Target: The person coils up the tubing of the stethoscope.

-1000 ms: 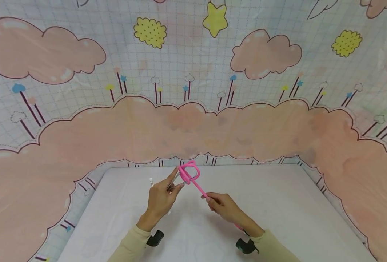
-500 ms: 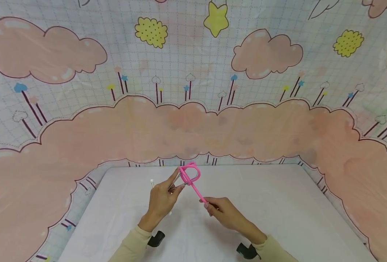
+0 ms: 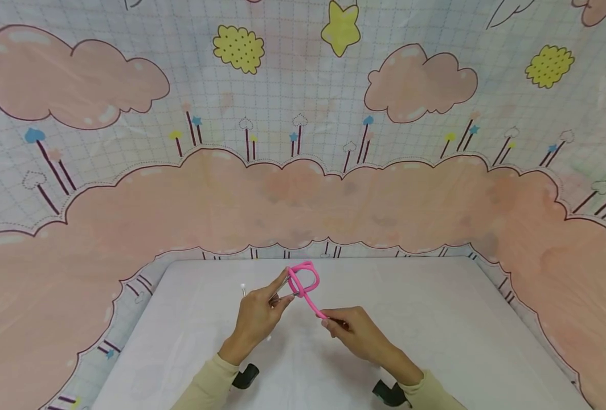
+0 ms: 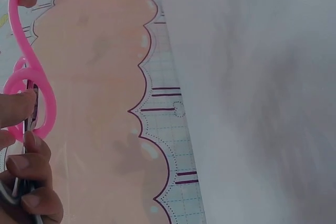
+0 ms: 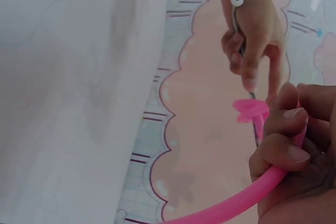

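My left hand (image 3: 257, 314) grips a thin metal tool (image 3: 281, 286), possibly a wire rack or hook; its exact kind cannot be told. A white round knob (image 5: 237, 0) caps one end of it, beside the back of that hand. A soft pink tube (image 4: 49, 98) loops around the tool's far end, with the left fingertips touching the loops. My right hand (image 3: 353, 333) pinches the tube's length below and to the right of the loops. In the right wrist view, the tube (image 5: 241, 202) runs out from under curled fingers toward the bottom edge.
A white tabletop (image 3: 436, 319) lies under both hands, its far edge just behind the loops. Behind it hangs a patterned cloth (image 3: 262, 199) with clouds and stars. Black wrist cameras (image 3: 245, 376) sit by the sleeves.
My right hand has moved slightly down, drawing the tube's length with it. The left hand and the looped part have shifted a little right and down. Both hands keep their grips.
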`<action>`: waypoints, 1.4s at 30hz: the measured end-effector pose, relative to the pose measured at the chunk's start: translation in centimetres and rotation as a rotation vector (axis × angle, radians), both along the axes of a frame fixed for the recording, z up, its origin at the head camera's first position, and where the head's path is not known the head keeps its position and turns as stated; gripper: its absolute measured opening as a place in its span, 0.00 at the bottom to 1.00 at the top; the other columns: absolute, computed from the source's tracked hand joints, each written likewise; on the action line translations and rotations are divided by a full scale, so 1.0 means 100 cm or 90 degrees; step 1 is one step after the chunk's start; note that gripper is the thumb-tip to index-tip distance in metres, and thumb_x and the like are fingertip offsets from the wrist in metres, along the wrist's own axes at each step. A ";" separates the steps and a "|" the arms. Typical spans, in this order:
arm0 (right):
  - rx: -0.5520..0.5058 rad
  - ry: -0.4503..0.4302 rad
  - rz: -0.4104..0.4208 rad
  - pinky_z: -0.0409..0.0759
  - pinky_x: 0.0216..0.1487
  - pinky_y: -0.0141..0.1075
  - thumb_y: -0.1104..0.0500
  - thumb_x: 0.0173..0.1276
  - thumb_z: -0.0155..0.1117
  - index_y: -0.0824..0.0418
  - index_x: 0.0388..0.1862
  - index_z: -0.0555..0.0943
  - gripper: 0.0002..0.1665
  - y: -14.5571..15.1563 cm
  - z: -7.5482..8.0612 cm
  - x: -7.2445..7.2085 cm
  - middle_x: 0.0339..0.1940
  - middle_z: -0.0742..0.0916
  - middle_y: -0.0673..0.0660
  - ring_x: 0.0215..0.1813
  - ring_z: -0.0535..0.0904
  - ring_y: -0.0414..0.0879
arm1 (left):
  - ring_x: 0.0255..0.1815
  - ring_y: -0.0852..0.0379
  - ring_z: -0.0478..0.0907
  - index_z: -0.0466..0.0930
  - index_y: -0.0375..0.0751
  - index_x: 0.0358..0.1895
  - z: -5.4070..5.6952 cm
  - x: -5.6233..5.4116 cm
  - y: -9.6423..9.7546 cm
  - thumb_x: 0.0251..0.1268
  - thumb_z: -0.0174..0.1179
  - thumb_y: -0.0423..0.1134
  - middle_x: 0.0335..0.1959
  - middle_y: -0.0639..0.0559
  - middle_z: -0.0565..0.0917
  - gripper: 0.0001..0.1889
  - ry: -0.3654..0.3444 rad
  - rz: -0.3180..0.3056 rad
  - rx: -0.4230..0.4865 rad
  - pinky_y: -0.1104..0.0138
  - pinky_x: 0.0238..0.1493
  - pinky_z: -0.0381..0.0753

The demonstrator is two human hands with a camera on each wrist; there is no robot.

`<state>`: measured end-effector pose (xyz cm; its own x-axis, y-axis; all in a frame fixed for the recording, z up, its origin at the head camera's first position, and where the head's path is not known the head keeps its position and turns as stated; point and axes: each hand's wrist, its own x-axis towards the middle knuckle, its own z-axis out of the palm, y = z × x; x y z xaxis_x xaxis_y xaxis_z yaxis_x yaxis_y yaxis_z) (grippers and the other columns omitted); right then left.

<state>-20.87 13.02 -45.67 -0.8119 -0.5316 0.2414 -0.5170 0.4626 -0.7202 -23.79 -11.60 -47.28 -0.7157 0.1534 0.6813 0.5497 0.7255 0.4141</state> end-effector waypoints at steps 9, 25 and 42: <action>0.018 0.045 0.007 0.69 0.23 0.25 0.56 0.69 0.65 0.59 0.46 0.86 0.11 0.004 0.013 0.001 0.23 0.80 0.44 0.24 0.66 0.30 | 0.17 0.71 0.59 0.75 0.51 0.67 -0.001 0.004 0.002 0.56 0.72 0.43 0.14 0.63 0.71 0.33 -0.033 -0.019 -0.017 0.77 0.20 0.59; 0.035 0.168 0.024 0.72 0.24 0.25 0.60 0.64 0.70 0.57 0.39 0.87 0.05 0.021 0.042 -0.007 0.24 0.82 0.45 0.25 0.67 0.30 | 0.18 0.73 0.58 0.74 0.52 0.67 0.004 0.014 0.006 0.56 0.72 0.43 0.14 0.66 0.67 0.33 -0.071 -0.089 -0.029 0.77 0.20 0.60; 0.013 0.188 0.015 0.74 0.25 0.26 0.54 0.54 0.77 0.55 0.32 0.86 0.10 0.029 0.051 -0.020 0.25 0.86 0.46 0.25 0.71 0.31 | 0.18 0.74 0.56 0.72 0.56 0.69 0.009 0.019 0.008 0.62 0.67 0.49 0.15 0.65 0.66 0.31 -0.171 -0.247 -0.071 0.78 0.21 0.60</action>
<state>-22.85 15.91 -40.59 -0.6950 -0.5574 0.4542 -0.7141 0.4609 -0.5269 -21.87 -10.76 -46.35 -0.7397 0.5048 0.4450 0.6727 0.5362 0.5099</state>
